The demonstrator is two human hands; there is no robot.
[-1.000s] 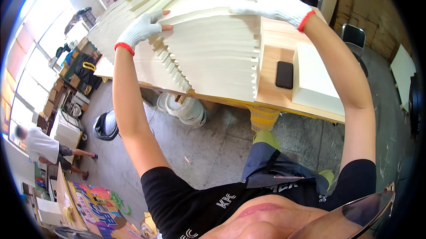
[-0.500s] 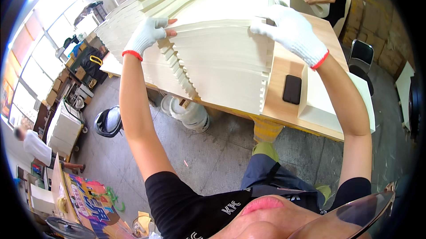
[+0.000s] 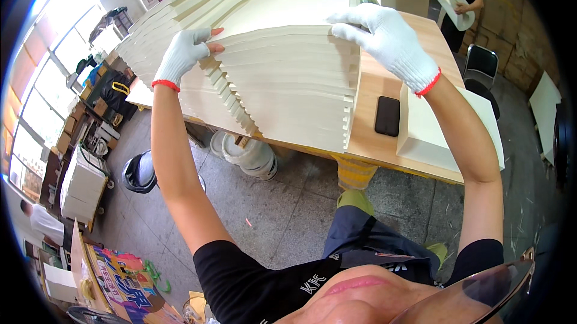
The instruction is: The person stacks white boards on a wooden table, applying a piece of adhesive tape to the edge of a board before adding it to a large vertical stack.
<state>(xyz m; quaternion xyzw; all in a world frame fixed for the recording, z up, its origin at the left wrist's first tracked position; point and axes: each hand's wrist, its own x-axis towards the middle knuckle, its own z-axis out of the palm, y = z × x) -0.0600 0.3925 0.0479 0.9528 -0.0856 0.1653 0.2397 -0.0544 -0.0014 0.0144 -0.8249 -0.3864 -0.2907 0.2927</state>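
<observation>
While the left hand (image 3: pixel 182 55) stays half open at the cream stack (image 3: pixel 288 68), upper centre of the frame, the right hand (image 3: pixel 389 42), part-curled (neither grip is clear), has dropped lower, so both bracket its near edge

Gloved left hand (image 3: pixel 182 56) is showing upper left of centre, two bare fingertips (image 3: pixel 215 49) standing apart; gloved right hand (image 3: pixel 390 41) is pointing leftward, upper right; right elbow (image 3: pixel 485 165) is showing flexion.

Tall stack of white sheets (image 3: pixel 288 77) on the desk (image 3: pixel 365 128)
The sheets lie flat in layers, the top one smooth, their front edges slightly wavy; stair-like notches run down the left corner, small toothlike gaps down the lower right.
</observation>
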